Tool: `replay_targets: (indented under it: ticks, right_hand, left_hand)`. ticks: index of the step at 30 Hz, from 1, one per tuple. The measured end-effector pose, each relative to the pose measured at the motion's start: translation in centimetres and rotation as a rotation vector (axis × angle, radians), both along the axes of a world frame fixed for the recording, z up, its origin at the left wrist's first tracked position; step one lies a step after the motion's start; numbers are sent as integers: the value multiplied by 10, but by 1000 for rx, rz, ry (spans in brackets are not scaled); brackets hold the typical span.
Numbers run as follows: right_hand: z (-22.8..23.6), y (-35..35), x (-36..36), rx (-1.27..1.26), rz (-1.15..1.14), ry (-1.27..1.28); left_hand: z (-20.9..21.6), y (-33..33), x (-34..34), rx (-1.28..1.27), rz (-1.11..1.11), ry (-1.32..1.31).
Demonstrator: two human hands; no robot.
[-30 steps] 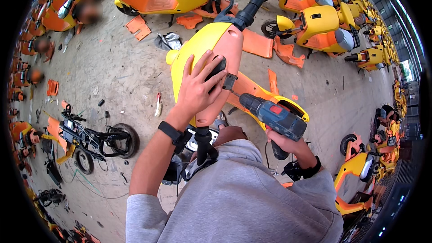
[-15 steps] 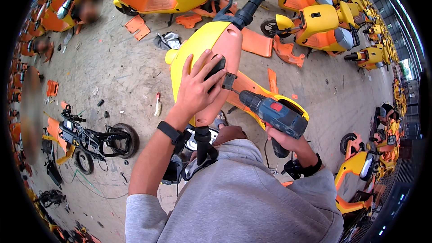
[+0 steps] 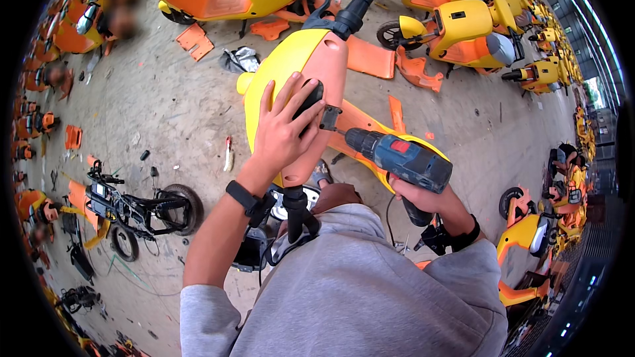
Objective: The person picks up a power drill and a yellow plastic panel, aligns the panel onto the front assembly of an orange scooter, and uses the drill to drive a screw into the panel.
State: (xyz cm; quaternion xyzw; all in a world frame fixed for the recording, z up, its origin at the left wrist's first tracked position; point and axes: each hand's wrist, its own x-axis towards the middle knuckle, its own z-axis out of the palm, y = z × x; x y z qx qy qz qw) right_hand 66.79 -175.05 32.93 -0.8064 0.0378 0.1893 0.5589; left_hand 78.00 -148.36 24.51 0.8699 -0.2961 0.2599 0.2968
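A yellow and orange scooter head cover [image 3: 329, 69] with black handlebar grips is in front of me. My left hand [image 3: 281, 133] lies on it with fingers spread, partly over a black rounded part [image 3: 308, 97]. Beside those fingers, a small black bracket [image 3: 331, 118] sticks out from the cover's edge. My right hand [image 3: 418, 195] is wrapped round the handle of a blue and black cordless drill [image 3: 413, 162]. The drill points left, its bit tip at the bracket's lower end; whether it sits in a screw is too small to tell.
A stripped black scooter frame [image 3: 142, 208] lies on the concrete floor at left. Loose orange panels [image 3: 370, 58] are scattered beyond the scooter. Several yellow scooters [image 3: 463, 30] stand at the far side and right. A red-and-white tool [image 3: 229, 153] lies on the floor.
The whole view has shifted slightly, so the scooter cover and both hands sit a little further left. The drill stays at the bracket, and the left hand keeps its place on the cover.
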Motion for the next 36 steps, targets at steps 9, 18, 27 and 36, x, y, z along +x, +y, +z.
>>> replay_targets:
  ticks: [9,18,27,36]
  right_hand:
    - [2,1,4,36,1,40]
    - [-5,-1,3,27,-56,108]
    - [-1,6,0,52,-129,118]
    - [-5,2,-5,221,-231,143]
  left_hand:
    - [0,1,0,4,-2,-1]
    - [-1,2,0,9,-16,7]
    - [-4,1,-2,22,23,-47]
    - [-5,-3,-2,20,18,-71]
